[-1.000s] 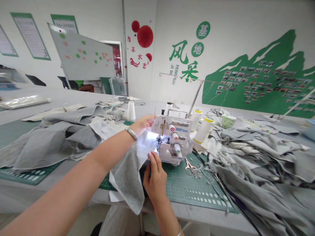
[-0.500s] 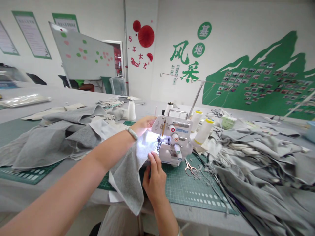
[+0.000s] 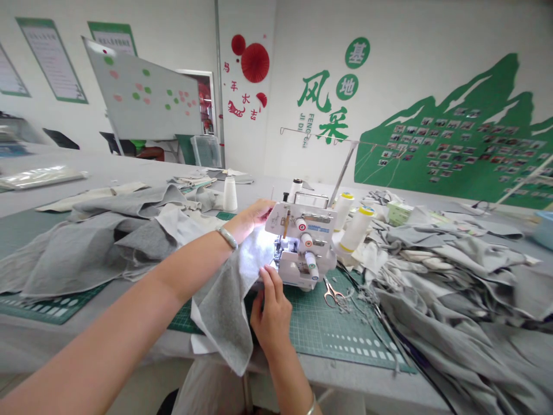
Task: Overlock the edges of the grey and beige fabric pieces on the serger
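Observation:
A white overlock sewing machine (image 3: 305,242) with its lamp lit stands ahead of me. At its left side lies a piece of grey cloth (image 3: 222,311), one end near the needle area and a corner hanging over the table edge. My right hand (image 3: 274,314) holds the cloth's near edge, with fingertips on top and the thumb lower down. Reaching over the cloth, my left hand (image 3: 254,214) is at the machine's upper left side. Its fingers are curled, their tips partly behind the machine head, so what they grip is hidden.
Scissors (image 3: 334,293) and thread scraps lie on a green cutting mat (image 3: 345,334) right of the machine. White thread cones (image 3: 356,229) stand behind it, another cone (image 3: 230,194) to its left. Grey cloth heaps (image 3: 466,288) fill the right side; more cloth (image 3: 86,248) lies left.
The view has shifted very slightly. Both hands and the grey cloth keep nearly the same places at the machine.

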Tool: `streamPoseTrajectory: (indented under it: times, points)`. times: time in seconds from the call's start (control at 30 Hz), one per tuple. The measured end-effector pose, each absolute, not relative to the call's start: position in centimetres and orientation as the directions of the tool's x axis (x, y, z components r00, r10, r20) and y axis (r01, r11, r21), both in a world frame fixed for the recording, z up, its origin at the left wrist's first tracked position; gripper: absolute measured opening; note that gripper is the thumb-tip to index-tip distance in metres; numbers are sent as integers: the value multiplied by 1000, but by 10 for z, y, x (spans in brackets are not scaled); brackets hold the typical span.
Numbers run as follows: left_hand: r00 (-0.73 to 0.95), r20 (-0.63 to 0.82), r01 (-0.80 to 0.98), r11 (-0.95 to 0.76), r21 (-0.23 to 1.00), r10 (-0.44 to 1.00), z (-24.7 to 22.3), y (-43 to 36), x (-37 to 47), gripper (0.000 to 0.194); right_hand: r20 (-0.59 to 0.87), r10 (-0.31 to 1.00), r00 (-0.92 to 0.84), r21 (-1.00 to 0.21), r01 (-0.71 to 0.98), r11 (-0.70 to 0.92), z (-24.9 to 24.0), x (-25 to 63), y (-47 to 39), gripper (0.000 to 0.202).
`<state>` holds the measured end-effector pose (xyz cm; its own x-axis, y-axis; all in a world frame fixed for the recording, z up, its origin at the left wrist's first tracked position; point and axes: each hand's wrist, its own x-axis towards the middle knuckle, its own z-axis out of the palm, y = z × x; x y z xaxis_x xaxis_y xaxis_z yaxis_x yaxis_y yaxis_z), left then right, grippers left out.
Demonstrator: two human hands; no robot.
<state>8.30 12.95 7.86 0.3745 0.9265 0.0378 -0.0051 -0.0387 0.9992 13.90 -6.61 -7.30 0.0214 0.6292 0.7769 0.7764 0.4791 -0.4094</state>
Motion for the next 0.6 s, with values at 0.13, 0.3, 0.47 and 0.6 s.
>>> streamPoseTrajectory:
  times: [0.13, 0.3, 0.47, 0.6]
  points:
    - [323, 104, 4, -111, 994, 941, 76, 123, 69, 25, 782, 623, 12, -396, 781, 483, -73, 139, -66, 55]
    - [104, 340, 117, -351, 929, 935, 51, 74, 41, 5, 785, 619, 35, -416, 770, 484, -71, 137, -67, 47]
    - [530, 554, 404, -765, 501, 643, 14, 32, 17, 14, 817, 571, 77, -423, 753, 503, -72, 137, -69, 34]
    - [687, 494, 441, -846, 299, 532, 12, 21, 5, 28, 845, 528, 89, -419, 723, 549, -73, 140, -71, 31]
